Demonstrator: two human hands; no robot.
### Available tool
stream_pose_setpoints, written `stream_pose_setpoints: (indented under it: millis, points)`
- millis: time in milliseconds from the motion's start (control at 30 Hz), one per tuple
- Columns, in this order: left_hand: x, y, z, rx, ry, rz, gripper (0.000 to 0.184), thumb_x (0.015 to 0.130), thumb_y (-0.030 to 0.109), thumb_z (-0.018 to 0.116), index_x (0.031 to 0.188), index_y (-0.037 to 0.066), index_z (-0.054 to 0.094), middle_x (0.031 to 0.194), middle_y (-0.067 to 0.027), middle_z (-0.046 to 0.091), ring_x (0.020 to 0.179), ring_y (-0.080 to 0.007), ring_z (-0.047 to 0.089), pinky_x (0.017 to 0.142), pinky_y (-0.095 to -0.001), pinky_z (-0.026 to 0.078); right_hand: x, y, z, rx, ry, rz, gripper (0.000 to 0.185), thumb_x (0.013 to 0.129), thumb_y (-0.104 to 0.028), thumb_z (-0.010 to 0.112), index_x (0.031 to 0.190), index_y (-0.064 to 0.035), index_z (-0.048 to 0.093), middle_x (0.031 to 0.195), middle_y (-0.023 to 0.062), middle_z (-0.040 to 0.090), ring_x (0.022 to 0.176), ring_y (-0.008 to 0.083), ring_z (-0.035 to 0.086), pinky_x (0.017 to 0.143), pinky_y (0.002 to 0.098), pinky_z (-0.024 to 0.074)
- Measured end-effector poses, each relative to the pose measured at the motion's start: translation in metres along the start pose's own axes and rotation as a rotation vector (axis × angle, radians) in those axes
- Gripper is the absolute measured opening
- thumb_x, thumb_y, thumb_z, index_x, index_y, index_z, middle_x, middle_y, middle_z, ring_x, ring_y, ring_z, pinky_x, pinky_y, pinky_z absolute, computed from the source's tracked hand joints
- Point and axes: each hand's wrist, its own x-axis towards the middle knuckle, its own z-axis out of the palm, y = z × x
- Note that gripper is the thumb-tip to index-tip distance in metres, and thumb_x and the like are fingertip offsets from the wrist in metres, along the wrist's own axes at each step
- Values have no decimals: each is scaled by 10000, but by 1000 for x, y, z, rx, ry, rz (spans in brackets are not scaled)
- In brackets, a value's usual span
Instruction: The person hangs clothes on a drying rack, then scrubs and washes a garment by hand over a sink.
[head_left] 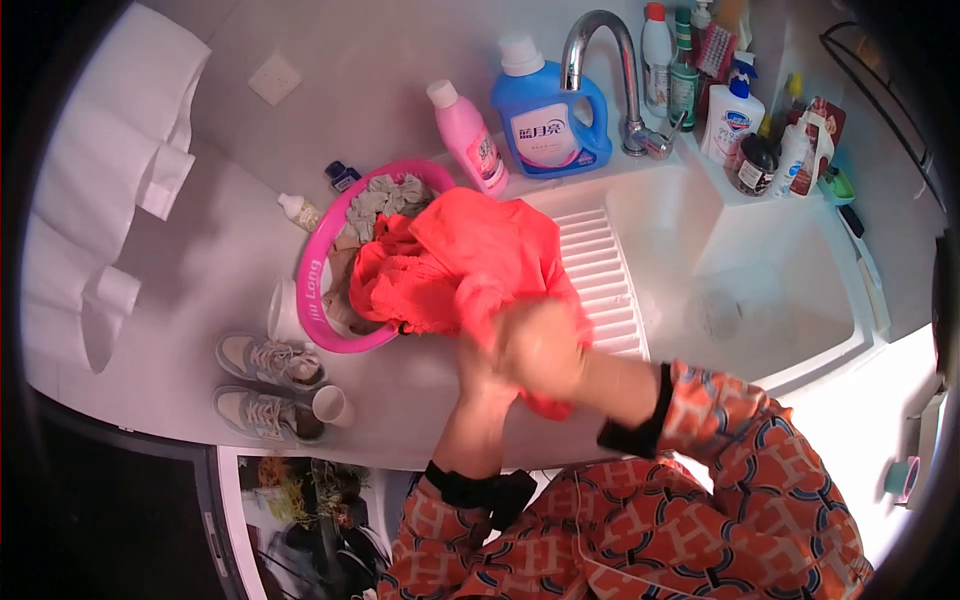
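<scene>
A bright red garment lies bunched over the right side of a pink-rimmed basin and across the ribbed washboard part of the sink. My right hand is closed on the near edge of the garment, slightly smeared by motion. Just left of it and lower, my left hand grips the same cloth, its fingers partly hidden by the right hand and the fabric. Grey and beige clothes fill the rest of the basin. A fold of red cloth hangs below my right hand.
Behind the garment stand a pink bottle and a blue detergent jug. The faucet arches over the sink's back edge, with several bottles to its right. Grey shoes and a white cup sit at left.
</scene>
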Motion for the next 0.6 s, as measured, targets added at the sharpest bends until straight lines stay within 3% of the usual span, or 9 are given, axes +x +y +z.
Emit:
stream_pose_setpoints:
  millis: [33, 100, 167, 200, 333, 367, 467, 500, 600]
  points:
    - [3, -13, -27, -131, -232, 64, 331, 925, 261, 442, 1142, 19, 506, 1024, -58, 546, 927, -178, 558, 774, -309, 470, 1, -9, -6, 15, -42, -6, 320, 793, -257, 597, 546, -63, 537, 555, 143, 544, 481, 331, 527, 435, 407, 410]
    - [9, -24, -69, -178, -295, -51, 404, 944, 338, 428, 1156, 4, 508, 1084, -75, 548, 972, -194, 560, 819, -322, 464, 10, -8, -14, -58, -185, 126, 298, 815, -256, 603, 593, -60, 569, 597, 129, 581, 523, 312, 557, 463, 390, 427]
    - [-2, 4, -2, -18, 13, -113, 454, 939, 363, 393, 1212, 8, 473, 1159, -95, 537, 1039, -224, 541, 888, -373, 437, 31, 21, -20, -228, -382, 410, 265, 831, -255, 618, 654, -58, 606, 635, 103, 618, 563, 266, 594, 493, 366, 441]
    - [-5, 13, 21, 61, 171, -142, 481, 937, 376, 376, 1240, 11, 456, 1197, -105, 531, 1072, -239, 531, 923, -398, 423, 31, 29, -22, 98, -344, 589, 284, 845, -285, 606, 689, -48, 619, 659, 105, 628, 583, 236, 602, 513, 356, 454]
    - [-6, 45, 22, -148, -30, -225, 550, 936, 436, 372, 1246, -13, 445, 1219, -142, 522, 1067, -255, 545, 918, -402, 440, 32, 36, -51, 1177, -161, 1039, 348, 876, -350, 586, 885, -6, 640, 791, 86, 653, 708, 143, 620, 636, 304, 493]
    - [-8, 45, 18, -105, -49, -211, 486, 926, 355, 462, 1235, -19, 455, 1189, -140, 544, 1029, -238, 571, 890, -386, 463, 32, 33, -58, 1389, -108, 1099, 368, 877, -352, 588, 949, 5, 637, 833, 75, 657, 750, 127, 620, 676, 288, 500]
    - [-14, 39, 9, 344, -59, -146, 400, 868, 219, 604, 1175, -20, 511, 1109, -106, 582, 949, -172, 594, 830, -318, 481, 20, 34, -61, 1532, -86, 1073, 410, 880, -354, 580, 1043, 22, 598, 936, 75, 650, 804, 142, 624, 745, 280, 503]
    - [-13, 40, 9, 275, -56, -182, 389, 831, 121, 645, 1172, -15, 519, 1076, -100, 598, 923, -164, 601, 826, -302, 481, 17, 35, -62, 1510, -88, 1089, 400, 879, -344, 584, 1040, 21, 600, 935, 76, 650, 812, 140, 623, 753, 280, 502]
    - [-14, 37, 7, 281, -19, -146, 354, 859, 127, 608, 1171, -14, 520, 1090, -100, 589, 945, -170, 592, 835, -312, 478, 7, 36, -68, 1483, -113, 1112, 367, 871, -307, 603, 1038, 20, 604, 942, 80, 647, 835, 137, 619, 775, 281, 499]
